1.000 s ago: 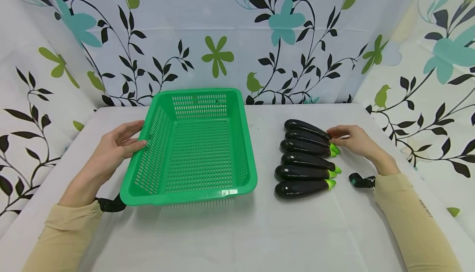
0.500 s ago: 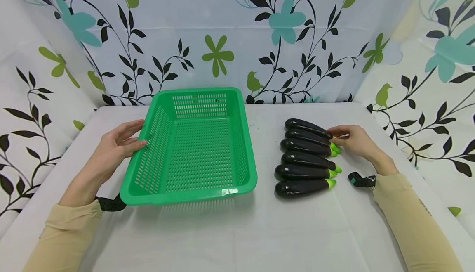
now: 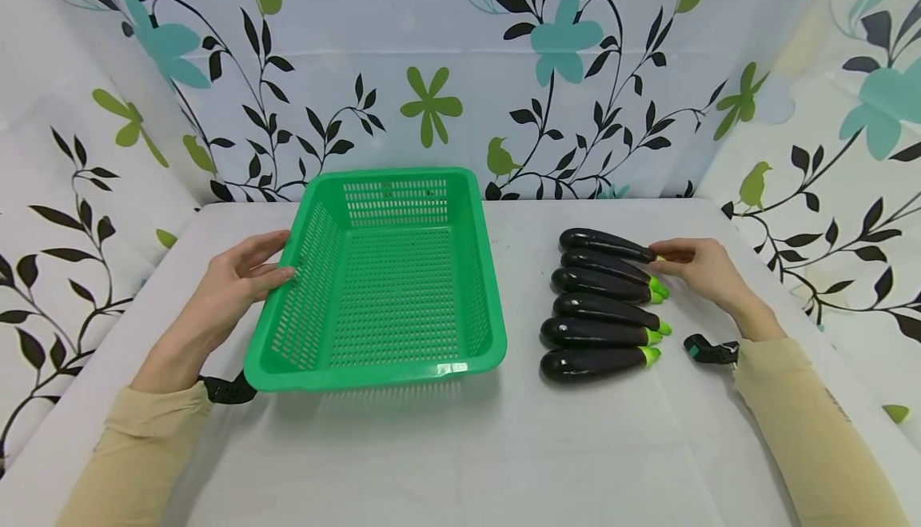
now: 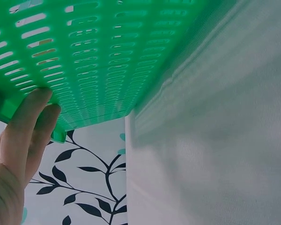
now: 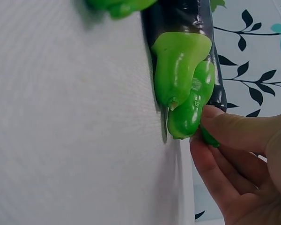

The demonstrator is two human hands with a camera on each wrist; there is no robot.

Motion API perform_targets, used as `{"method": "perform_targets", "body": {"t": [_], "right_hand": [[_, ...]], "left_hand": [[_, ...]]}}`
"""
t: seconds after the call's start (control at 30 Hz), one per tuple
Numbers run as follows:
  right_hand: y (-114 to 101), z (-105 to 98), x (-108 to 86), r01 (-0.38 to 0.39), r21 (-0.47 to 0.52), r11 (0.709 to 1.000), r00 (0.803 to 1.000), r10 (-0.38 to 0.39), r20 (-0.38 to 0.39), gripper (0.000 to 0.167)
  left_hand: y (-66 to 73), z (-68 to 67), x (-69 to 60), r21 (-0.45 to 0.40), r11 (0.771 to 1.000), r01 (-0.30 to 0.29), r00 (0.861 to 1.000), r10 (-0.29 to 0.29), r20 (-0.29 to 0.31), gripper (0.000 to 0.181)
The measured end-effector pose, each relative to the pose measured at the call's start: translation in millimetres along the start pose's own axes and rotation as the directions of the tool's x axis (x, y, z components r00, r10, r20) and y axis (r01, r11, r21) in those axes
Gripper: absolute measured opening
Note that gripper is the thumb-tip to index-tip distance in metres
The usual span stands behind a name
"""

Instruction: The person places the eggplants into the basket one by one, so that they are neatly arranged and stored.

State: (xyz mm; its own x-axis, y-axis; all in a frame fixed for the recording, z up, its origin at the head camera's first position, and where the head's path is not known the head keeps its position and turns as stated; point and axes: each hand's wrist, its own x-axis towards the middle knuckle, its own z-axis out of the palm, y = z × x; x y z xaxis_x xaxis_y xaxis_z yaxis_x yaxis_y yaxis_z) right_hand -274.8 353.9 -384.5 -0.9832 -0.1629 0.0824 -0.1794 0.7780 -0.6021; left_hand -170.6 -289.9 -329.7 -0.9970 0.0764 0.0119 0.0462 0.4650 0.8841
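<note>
The left hand [image 3: 241, 283] holds the left rim of an empty green basket [image 3: 392, 295]; in the left wrist view its fingers [image 4: 30, 122] lie against the slotted side wall from outside. Several dark eggplants with green stem ends lie in a column to the right of the basket, stems pointing right. At the farthest eggplant [image 3: 604, 244], the right hand [image 3: 701, 271] pinches the stem end. The right wrist view has the thumb and fingers [image 5: 225, 124] around that green stem, partly hidden behind the nearer green ends [image 5: 180, 70].
A white cloth [image 3: 460, 455] covers the table. Patterned curtains [image 3: 316, 55] with leaves and flowers stand behind it and on both sides. Black wrist straps [image 3: 711, 349] are on both arms.
The whole head view has shifted slightly, with the scene moving a little to the right. Both hands keep their places at the basket rim and the farthest eggplant's stem end.
</note>
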Motion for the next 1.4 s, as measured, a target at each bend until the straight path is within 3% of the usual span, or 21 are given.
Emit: {"method": "perform_targets", "body": {"t": [0.33,0.57,1.17,1.4], "right_hand": [[1,-6,-1.6,-0.095,0.056,0.994,0.994,0.097,-0.048,0.055],[4,-9,-4.6,-0.150,0.180,0.972,0.984,0.165,-0.073,0.063],[-6,-6,-3.2,-0.150,0.266,0.952,0.974,0.189,-0.127,0.061],[-15,-9,-2.4,-0.152,0.312,0.938,0.967,0.207,-0.151,0.063]], "left_hand": [[0.5,2.2,2.4,-0.020,1.000,-0.004,1.000,0.004,-0.001,0.070],[1.9,6.1,4.0,-0.040,0.999,-0.009,1.000,0.009,0.014,0.070],[0.4,0.7,5.1,0.006,1.000,0.020,1.000,-0.020,0.011,0.070],[-0.9,1.3,2.9,-0.002,1.000,0.006,1.000,-0.006,-0.003,0.069]]}}
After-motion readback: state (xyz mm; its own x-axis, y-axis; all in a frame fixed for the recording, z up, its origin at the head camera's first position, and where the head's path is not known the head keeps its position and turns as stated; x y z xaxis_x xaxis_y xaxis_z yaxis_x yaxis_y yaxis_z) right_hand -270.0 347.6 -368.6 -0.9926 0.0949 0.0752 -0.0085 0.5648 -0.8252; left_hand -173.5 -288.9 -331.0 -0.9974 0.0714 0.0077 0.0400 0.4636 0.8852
